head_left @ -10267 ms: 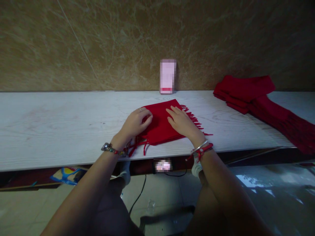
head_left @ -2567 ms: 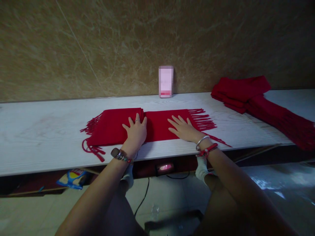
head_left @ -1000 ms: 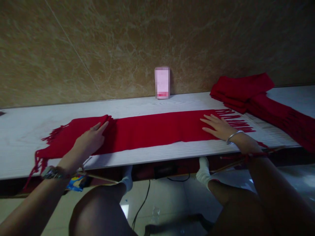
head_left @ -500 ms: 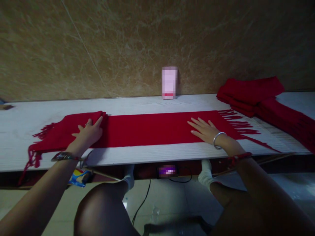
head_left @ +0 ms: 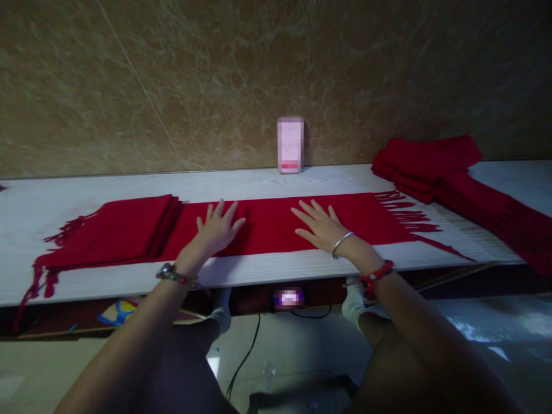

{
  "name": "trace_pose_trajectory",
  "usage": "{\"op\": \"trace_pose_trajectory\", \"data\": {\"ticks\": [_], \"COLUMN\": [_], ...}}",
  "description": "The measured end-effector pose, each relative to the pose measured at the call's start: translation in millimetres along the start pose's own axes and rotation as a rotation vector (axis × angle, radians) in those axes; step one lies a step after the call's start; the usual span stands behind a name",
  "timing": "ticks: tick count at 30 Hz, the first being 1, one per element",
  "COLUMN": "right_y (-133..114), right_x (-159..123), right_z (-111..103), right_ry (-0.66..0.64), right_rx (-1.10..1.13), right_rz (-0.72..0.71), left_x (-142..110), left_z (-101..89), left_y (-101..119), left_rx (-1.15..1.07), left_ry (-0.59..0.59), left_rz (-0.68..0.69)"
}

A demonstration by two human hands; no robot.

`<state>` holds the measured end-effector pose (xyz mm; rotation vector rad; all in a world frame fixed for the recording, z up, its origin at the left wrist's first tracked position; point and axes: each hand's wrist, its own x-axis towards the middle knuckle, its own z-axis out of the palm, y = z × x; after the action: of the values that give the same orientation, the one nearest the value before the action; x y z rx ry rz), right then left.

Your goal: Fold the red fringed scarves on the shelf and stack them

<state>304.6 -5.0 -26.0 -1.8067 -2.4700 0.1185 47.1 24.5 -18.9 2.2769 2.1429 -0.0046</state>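
Scarf [head_left: 269, 227] of red cloth lies spread along the white worktop [head_left: 241, 184], its long axis running left to right, about parallel to the front edge. The right end is a single flat run whose fringe [head_left: 409, 214] points right, with one longer strand trailing toward the near edge. At the left, the cloth is stacked in folded layers [head_left: 123, 230], their folded edges facing right and their tassels pointing left (a few strands droop over the front edge).

Both hands lie palm down with fingers spread, gripping nothing: the left hand [head_left: 217, 230] on the flat cloth just right of the stack, the right hand [head_left: 321, 229] nearer the fringed end.

A second red scarf [head_left: 426, 161], loosely folded, sits at the back right, its fringed tail slanting toward the front edge; it crowds close behind the fringe, though whether they touch I cannot tell. A pink phone [head_left: 291, 145], its screen blurred out, leans upright against the marbled wall [head_left: 194, 86], behind the scarf and clear of it. Under the worktop are a blue and yellow packet [head_left: 118, 311], a blurred lit screen [head_left: 288, 298] and a black cable [head_left: 245, 357].
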Motion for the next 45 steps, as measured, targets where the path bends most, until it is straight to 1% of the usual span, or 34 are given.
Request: {"op": "trace_pose_trajectory", "data": {"ticks": [2, 3, 4, 6, 9, 13, 15, 17, 19, 20, 21, 23, 25, 27, 29, 31, 33, 34, 36, 38, 41, 43, 45], "right_y": [-17, -21, -22, -15, 12, 63, 90, 113, 128, 130, 129, 115, 88, 53, 18, -8, -18, -17, -4, 23, 78, 118, 154], "right_x": [4, 4, 5, 4, -2, -17, -27, -37, -44, -45, -44, -36, -21, -2, 18, 35, 47, 51, 53, 51, 38, 27, 16], "right_z": [4, 6, 7, 8, 6, 3, 4, 5, 5, 4, 2, -3, -8, -11, -9, -5, 0, 2, 4, 6, 8, 10, 14], "right_ry": [-0.058, -0.082, -0.099, -0.118, -0.131, -0.13, -0.097, -0.061, -0.028, -0.006, 0.021, 0.084, 0.132, 0.144, 0.115, 0.052, -0.029, -0.07, -0.132, -0.149, -0.096, -0.044, 0.026], "right_rx": [-0.012, -0.02, -0.029, -0.049, -0.078, -0.087, -0.099, -0.113, -0.123, -0.124, -0.123, -0.105, -0.072, -0.039, -0.014, 0.001, 0.007, 0.004, -0.01, -0.03, -0.054, -0.07, -0.082], "right_rz": [-0.03, -0.037, -0.036, -0.004, 0.111, 0.323, 0.438, 0.509, 0.563, 0.581, 0.586, 0.539, 0.416, 0.25, 0.105, 0.018, 0.003, 0.012, 0.053, 0.113, 0.232, 0.344, 0.426], "left_x": [0, -1, -3, -5, -5, -4, -4, -5, -6, -7, -7, -5, 0, 7, 14, 20, 23, 23, 24, 23, 24, 25, 26], "left_z": [7.7, 10.9, 13.1, 14.3, 10.2, 4.7, 4.7, 5.9, 6.9, 6.8, 6.3, 3.7, -0.1, -3.1, -3.3, -0.4, 4.2, 6.3, 9.4, 10.3, 9.0, 7.8, 6.8], "left_y": [22, 27, 29, 24, 8, -7, -13, -17, -18, -17, -14, -4, 10, 26, 40, 48, 50, 49, 45, 39, 29, 21, 13], "left_rx": [-0.016, -0.017, -0.017, -0.024, -0.047, -0.082, -0.088, -0.092, -0.105, -0.113, -0.12, -0.128, -0.124, -0.105, -0.081, -0.065, -0.06, -0.059, -0.06, -0.065, -0.088, -0.102, -0.109], "left_ry": [-0.041, -0.048, -0.052, -0.063, -0.092, -0.107, -0.101, -0.088, -0.067, -0.055, -0.043, -0.033, -0.037, -0.023, 0.013, 0.014, -0.02, -0.035, -0.043, -0.041, -0.055, -0.063, -0.068], "left_rz": [0.07, 0.09, 0.101, 0.09, 0.005, -0.13, -0.175, -0.208, -0.233, -0.24, -0.239, -0.204, -0.128, -0.038, 0.039, 0.091, 0.106, 0.103, 0.082, 0.05, -0.021, -0.08, -0.137]}}
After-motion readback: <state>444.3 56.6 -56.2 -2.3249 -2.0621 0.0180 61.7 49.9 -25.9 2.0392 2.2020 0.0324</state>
